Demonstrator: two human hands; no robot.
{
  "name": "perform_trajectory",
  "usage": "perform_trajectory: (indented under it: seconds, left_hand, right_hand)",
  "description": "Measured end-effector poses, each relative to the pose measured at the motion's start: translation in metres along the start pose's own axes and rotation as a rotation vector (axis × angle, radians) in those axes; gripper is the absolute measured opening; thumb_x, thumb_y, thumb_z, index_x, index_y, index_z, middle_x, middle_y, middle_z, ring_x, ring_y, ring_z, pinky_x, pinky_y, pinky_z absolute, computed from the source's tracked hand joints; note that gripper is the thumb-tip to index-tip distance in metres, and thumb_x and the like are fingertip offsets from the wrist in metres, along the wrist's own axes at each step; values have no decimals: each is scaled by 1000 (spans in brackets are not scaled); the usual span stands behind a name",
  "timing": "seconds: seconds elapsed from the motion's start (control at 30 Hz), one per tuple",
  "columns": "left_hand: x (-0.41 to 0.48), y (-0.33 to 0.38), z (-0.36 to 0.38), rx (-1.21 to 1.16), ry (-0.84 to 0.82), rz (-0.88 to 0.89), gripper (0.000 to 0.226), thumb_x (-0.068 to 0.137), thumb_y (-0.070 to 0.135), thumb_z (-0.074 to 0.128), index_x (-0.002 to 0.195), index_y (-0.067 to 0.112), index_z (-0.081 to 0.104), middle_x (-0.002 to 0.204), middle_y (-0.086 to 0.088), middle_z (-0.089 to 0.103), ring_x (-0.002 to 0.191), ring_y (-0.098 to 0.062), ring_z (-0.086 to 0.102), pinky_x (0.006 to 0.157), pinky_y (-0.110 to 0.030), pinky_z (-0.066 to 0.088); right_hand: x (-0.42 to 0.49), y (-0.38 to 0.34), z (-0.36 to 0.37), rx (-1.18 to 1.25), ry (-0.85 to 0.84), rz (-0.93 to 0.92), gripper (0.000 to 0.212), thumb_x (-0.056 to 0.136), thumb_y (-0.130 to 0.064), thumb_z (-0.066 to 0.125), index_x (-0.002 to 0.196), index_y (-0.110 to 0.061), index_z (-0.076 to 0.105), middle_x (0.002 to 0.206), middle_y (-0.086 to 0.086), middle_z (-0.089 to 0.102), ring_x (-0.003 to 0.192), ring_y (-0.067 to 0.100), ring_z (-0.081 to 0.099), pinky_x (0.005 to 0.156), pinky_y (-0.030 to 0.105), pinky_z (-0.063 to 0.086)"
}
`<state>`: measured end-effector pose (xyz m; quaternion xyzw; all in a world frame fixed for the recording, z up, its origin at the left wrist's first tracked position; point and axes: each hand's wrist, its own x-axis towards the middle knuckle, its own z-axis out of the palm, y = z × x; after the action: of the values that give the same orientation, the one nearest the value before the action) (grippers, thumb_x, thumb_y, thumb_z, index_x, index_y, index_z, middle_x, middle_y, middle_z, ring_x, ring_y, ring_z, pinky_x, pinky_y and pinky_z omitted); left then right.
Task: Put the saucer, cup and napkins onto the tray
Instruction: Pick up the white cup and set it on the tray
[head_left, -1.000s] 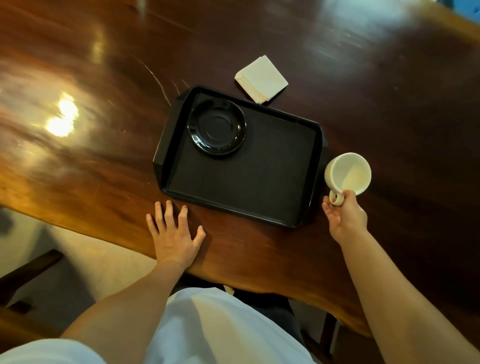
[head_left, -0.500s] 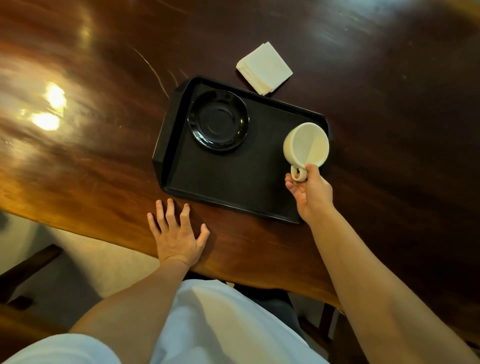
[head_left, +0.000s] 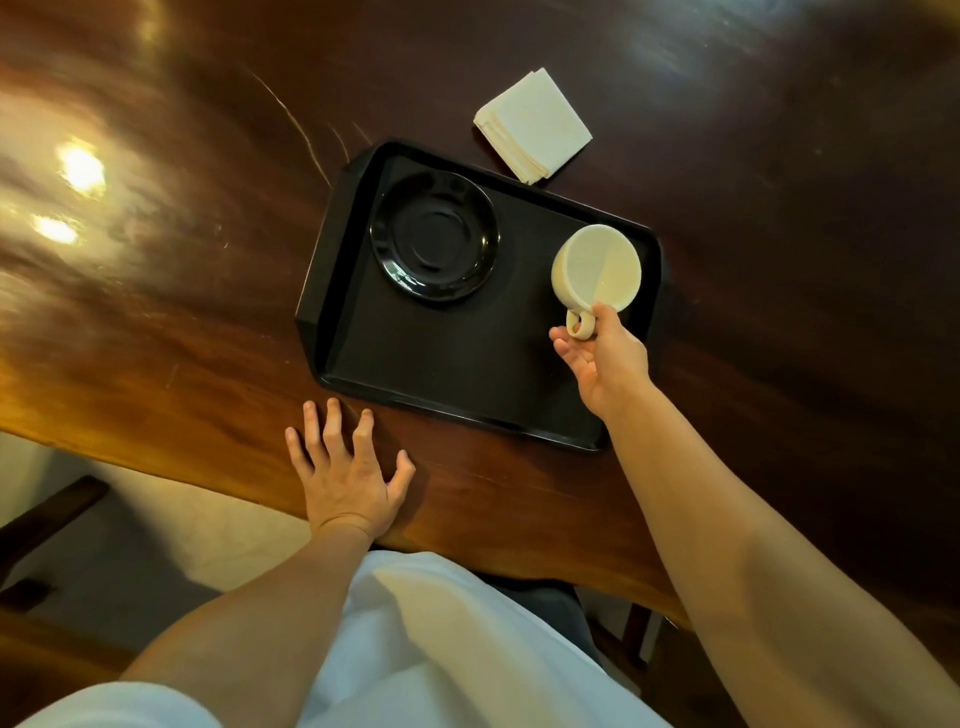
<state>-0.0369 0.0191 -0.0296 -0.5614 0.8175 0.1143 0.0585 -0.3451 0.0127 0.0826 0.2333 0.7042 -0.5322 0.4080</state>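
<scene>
Right now the right hand (head_left: 605, 358) is pinching the small loop handle of the cream ceramic cup (head_left: 596, 270) between thumb and fingers, holding the cup over the far right corner of the black rectangular plastic tray (head_left: 467, 364). The cup is tilting, its mouth leaning toward the camera, and I cannot tell whether its base is touching the tray floor or hanging just above it. The glossy black round saucer (head_left: 434, 236) is already lying flat in the tray's far left part, well apart from the cup. The stack of folded white paper napkins (head_left: 535, 124) is sitting on the dark polished wooden bench (head_left: 182, 286), just beyond the tray's far rim and not on it. The left hand (head_left: 345, 467) is lying flat with fingers spread and empty on the bench, just beside the tray's near edge.

By my reading, two of the three items are on or nearly on the tray, with the napkins left. The risks lie with the cup: a pinch on so small a handle gives little control over the tilt, so letting go before the base is sitting flat could tip it over or roll it against the raised rim close by. Reaching for the napkins across the cup could also knock it.
</scene>
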Motion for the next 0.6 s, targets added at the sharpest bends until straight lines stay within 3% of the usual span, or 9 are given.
perform_trajectory:
  seconds: [0.23, 0.33, 0.4, 0.5, 0.6]
  left_hand:
    - [-1, 0, 1, -9, -2, -7, 71, 83, 65, 43, 139, 21, 47, 160, -18, 28, 153, -41, 15, 125, -52, -9]
    - [-1, 0, 0, -10, -10, -12, 72, 82, 64, 44, 139, 20, 47, 160, -18, 28, 153, -41, 14, 125, -53, -9]
    - [-2, 1, -1, -15, -13, -9, 72, 82, 63, 45, 139, 20, 46, 160, -19, 27, 153, -40, 13, 125, -54, -8]
    - [-1, 1, 0, -19, -20, -11, 72, 82, 64, 44, 140, 20, 46, 161, -19, 27, 154, -40, 13, 125, -55, -7]
    - [-1, 0, 1, -20, -34, -9, 73, 82, 64, 44, 141, 21, 45, 162, -18, 26, 154, -40, 12, 125, -56, -5]
  right_hand:
    - [0, -3, 3, -167, -87, 97, 48, 99, -39, 59, 136, -9, 54, 117, 15, 70, 85, 27, 78, 65, 33, 62]
    - [3, -10, -1, -387, -2, 68, 58, 89, -54, 66, 126, -11, 53, 113, 13, 71, 81, 26, 78, 60, 34, 63]
    - [6, -15, -4, -512, 192, -26, 56, 85, -62, 66, 114, -16, 49, 114, 10, 65, 90, 26, 73, 66, 37, 62]
    - [12, -28, -3, -646, 462, -321, 47, 89, -59, 60, 114, -20, 50, 118, 2, 51, 111, 24, 57, 90, 42, 54]
    - [16, -50, 13, -691, 460, -595, 29, 92, -48, 57, 107, -23, 52, 105, -7, 50, 109, 19, 54, 92, 38, 51]
